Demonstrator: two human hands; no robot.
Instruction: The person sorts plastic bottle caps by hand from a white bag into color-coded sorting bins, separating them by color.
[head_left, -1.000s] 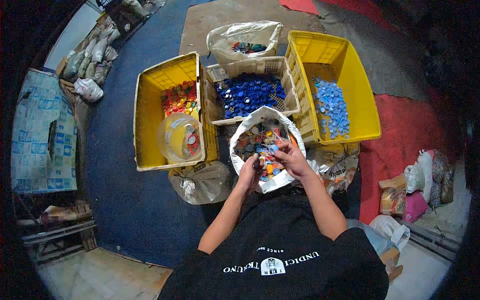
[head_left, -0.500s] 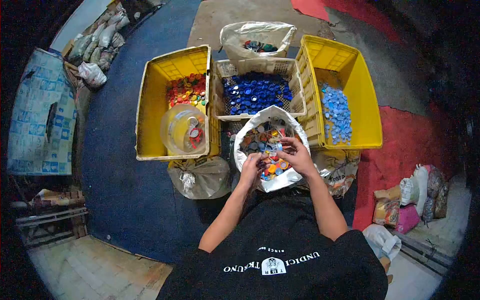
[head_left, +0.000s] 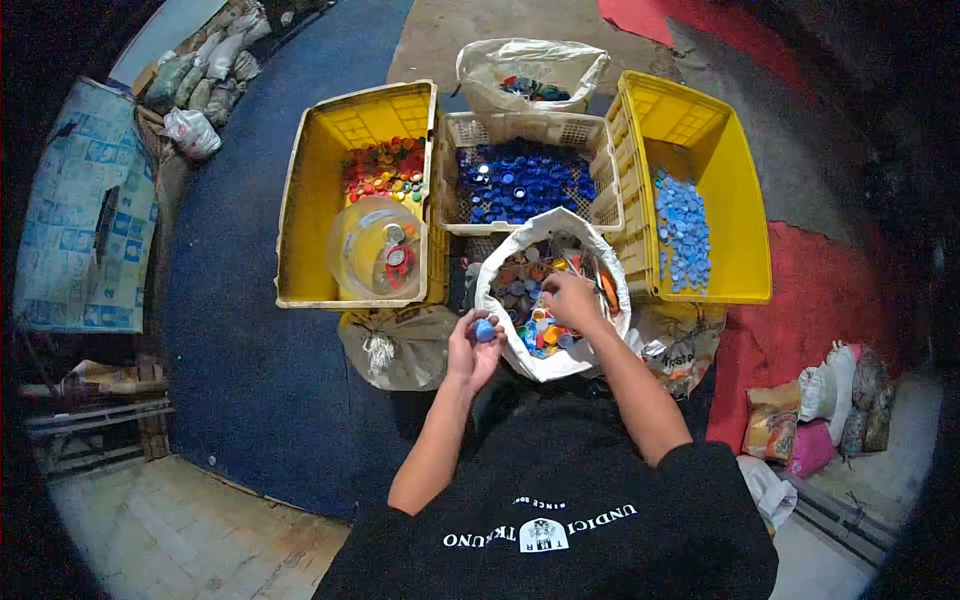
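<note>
My left hand (head_left: 473, 352) is palm up beside the left rim of the white sack (head_left: 500, 352), its fingers curled around a light blue bottle cap (head_left: 485, 330). Inside the sack lie mixed bottle caps (head_left: 522, 290) in grey, orange, yellow, red and blue. My right hand (head_left: 575, 303) reaches over the sack's right side, with fingers bent down and drawn together at the caps. What its fingertips hold, if anything, I cannot make out.
Dark blue caps (head_left: 525, 185) fill a white basket (head_left: 530, 228) behind the sack. The left yellow crate (head_left: 292, 240) holds red and yellow caps and a translucent tub (head_left: 350, 255); the right yellow crate (head_left: 738, 240) holds light blue caps (head_left: 682, 235). Another sack (head_left: 480, 75) stands behind.
My hands were close together over the sack and have parted. The left moved to the sack's left rim with the light blue cap; the right lowered toward the caps.
</note>
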